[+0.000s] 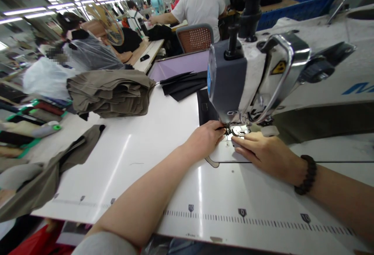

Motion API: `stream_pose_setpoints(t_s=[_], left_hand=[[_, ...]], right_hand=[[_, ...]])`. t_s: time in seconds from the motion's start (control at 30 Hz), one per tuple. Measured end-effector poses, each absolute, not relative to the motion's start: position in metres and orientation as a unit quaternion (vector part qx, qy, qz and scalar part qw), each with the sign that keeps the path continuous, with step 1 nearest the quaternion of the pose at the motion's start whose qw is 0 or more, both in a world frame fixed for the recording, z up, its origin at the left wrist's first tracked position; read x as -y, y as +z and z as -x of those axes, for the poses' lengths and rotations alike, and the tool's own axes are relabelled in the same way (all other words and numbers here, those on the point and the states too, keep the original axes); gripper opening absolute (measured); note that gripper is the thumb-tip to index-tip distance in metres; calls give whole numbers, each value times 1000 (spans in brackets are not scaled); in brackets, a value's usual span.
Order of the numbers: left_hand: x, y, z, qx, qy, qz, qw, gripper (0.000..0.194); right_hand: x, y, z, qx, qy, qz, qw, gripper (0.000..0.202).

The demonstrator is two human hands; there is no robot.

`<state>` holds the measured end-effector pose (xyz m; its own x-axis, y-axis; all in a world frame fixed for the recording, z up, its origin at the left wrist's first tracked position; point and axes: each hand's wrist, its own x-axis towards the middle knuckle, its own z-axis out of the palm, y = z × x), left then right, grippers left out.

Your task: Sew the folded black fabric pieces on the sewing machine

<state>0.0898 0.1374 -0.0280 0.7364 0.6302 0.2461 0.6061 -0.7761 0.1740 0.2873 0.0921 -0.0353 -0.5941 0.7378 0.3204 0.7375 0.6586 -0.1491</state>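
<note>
A sewing machine (228, 80) stands at the right, its needle area lit. My left hand (206, 138) is at the left of the presser foot, fingers pressed together at a small dark piece that is mostly hidden. Just right of the foot lies my right hand (263, 152), its fingers stretched out flat over the machine bed, close to the metal plate. A black fabric piece (206, 109) lies behind my left hand, partly under the machine head. Olive fabric (327, 124) lies beneath the machine arm.
A stack of grey-brown fabric (112, 93) and black pieces (184, 83) lie on the white table (125, 161). More fabric (55, 173) hangs over its left edge, near thread spools (43, 130). Other people sit beyond. A blue crate (298, 9) stands behind the machine.
</note>
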Motion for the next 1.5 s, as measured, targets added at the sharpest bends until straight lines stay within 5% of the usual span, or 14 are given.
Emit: stream_pose_setpoints(t_s=[0.37,0.7,1.5], left_hand=[[-140,-25,-90,-344,118,-931,41,19],[-109,14,-104,-340,-62,-938,36,32],[-89,8,-91,-195,-36,-976,87,20]], right_hand=[[-92,-33,-287,892,-11,413,187,23],[-92,-36,-293,903,35,380,195,24],[-76,-28,-288,935,17,281,217,29]])
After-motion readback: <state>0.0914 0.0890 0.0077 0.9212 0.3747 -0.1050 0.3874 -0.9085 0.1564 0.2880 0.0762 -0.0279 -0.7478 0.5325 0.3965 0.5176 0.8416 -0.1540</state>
